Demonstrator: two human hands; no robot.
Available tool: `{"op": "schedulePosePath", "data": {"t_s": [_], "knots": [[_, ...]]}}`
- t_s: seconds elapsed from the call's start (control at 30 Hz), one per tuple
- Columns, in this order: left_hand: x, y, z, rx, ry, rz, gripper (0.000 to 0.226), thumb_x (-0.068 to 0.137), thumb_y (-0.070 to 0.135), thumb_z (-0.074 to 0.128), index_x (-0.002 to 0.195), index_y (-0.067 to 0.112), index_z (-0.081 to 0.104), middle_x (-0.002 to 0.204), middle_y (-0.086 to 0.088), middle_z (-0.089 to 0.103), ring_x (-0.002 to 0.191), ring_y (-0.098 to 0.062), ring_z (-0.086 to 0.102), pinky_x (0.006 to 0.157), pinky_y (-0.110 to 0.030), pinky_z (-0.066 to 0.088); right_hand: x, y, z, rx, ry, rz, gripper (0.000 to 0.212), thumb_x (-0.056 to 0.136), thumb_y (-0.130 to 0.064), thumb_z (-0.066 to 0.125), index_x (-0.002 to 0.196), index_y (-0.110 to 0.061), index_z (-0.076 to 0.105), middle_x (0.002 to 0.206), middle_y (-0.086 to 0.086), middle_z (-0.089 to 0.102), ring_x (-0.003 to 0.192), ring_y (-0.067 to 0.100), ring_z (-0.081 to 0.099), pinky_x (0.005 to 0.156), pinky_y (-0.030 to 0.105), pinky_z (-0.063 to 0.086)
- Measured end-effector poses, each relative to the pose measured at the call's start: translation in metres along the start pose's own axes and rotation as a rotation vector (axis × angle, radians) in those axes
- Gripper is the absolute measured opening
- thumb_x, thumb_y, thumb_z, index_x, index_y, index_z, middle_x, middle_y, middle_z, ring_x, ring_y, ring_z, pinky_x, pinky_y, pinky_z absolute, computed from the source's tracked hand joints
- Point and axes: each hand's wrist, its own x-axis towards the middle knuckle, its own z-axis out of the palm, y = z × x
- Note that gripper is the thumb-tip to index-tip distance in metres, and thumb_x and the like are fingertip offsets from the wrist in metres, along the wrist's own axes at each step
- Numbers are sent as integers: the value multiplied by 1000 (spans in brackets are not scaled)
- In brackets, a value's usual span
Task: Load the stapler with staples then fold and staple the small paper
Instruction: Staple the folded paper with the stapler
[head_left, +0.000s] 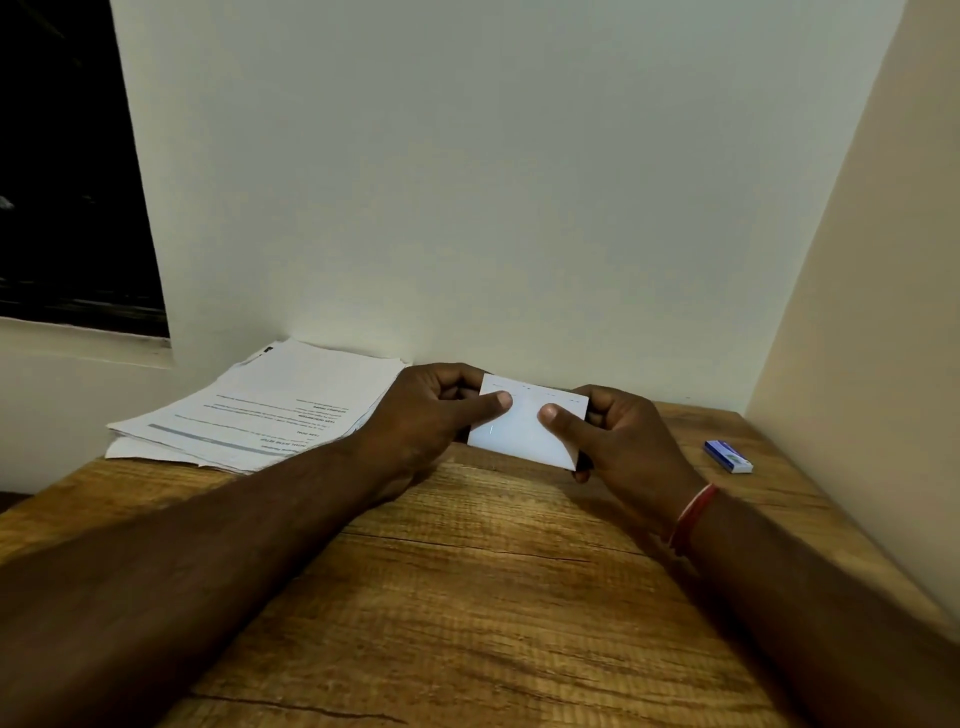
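A small white paper is held up just above the wooden table, near the back wall. My left hand grips its left edge, thumb pressed on the front face. My right hand grips the right edge the same way. A short metallic line shows on the paper's lower left, possibly a staple. A small blue staple box lies on the table to the right of my right hand. No stapler is in view.
A stack of printed sheets lies at the back left of the table, against the wall. A side wall runs close along the table's right edge. A dark window is at the upper left.
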Motion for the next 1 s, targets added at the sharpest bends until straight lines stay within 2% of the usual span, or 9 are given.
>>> {"op": "schedulePosePath", "data": {"t_s": [0.1, 0.2, 0.3, 0.43, 0.5, 0.7, 0.8, 0.87, 1.0], "knots": [[1, 1, 0, 26, 3, -8, 11, 96, 7, 87, 102, 0, 80, 84, -11, 80, 81, -25, 80, 74, -32, 68, 0, -1, 1, 4, 3, 27, 18, 99, -25, 80, 113, -14, 80, 90, 2, 83, 68, 10, 74, 52, 27, 58], [3, -3, 0, 61, -10, 16, 25, 95, 10, 89, 110, -6, 77, 99, -22, 84, 94, -41, 83, 85, -43, 69, -3, -1, 3, 4, -5, 37, 16, 98, -22, 80, 112, -15, 79, 89, -2, 84, 73, 9, 77, 53, 23, 57], [1, -3, 3, 85, -6, 20, 30, 95, 10, 89, 114, -9, 75, 108, -26, 83, 95, -35, 84, 79, -36, 68, -6, -3, 3, -7, -34, 25, 15, 99, -17, 79, 113, -12, 78, 86, -4, 82, 69, 3, 76, 52, 17, 54], [2, -1, 1, 102, 7, 6, 11, 95, 9, 89, 92, 4, 80, 85, -11, 82, 87, -27, 82, 77, -39, 68, -7, -4, 4, 1, -32, 30, 13, 100, -17, 78, 113, -13, 78, 87, -4, 82, 70, 3, 77, 52, 17, 55], [3, 0, 0, 148, 38, 17, 19, 93, 10, 91, 80, 14, 78, 78, -4, 80, 86, -33, 83, 80, -45, 68, -6, -5, 2, -47, -20, 15, 13, 101, -21, 77, 112, -16, 79, 86, -6, 82, 74, 5, 78, 53, 19, 56], [7, -4, -3, 204, 5, 15, 21, 96, 14, 89, 85, 7, 73, 87, -29, 76, 82, -23, 80, 71, -33, 68, -3, 0, -1, -107, 16, -7, 13, 101, -28, 77, 110, -20, 81, 86, -6, 81, 77, 11, 77, 53, 29, 61], [6, -6, -3, 199, -89, -33, 14, 99, 19, 87, 105, 7, 82, 101, -12, 86, 96, -25, 85, 82, -41, 71, -2, -1, -3, -100, 28, -5, 14, 100, -27, 78, 111, -20, 81, 92, 2, 80, 77, 14, 77, 51, 30, 60], [6, -8, -3, 192, -133, -50, 28, 99, 18, 87, 124, 8, 82, 113, -9, 87, 105, -27, 85, 87, -45, 71, -2, -1, -4, -111, 27, 2, 15, 100, -28, 78, 112, -20, 80, 92, 5, 78, 68, 17, 75, 49, 27, 57], [8, -8, -5, 250, -59, 33, 22, 95, 13, 90, 110, 0, 81, 98, -8, 88, 88, -18, 85, 75, -34, 70, -5, -3, -2, -53, 2, 9, 16, 99, -26, 80, 113, -17, 80, 86, 4, 81, 61, 23, 71, 49, 27, 57]]}}
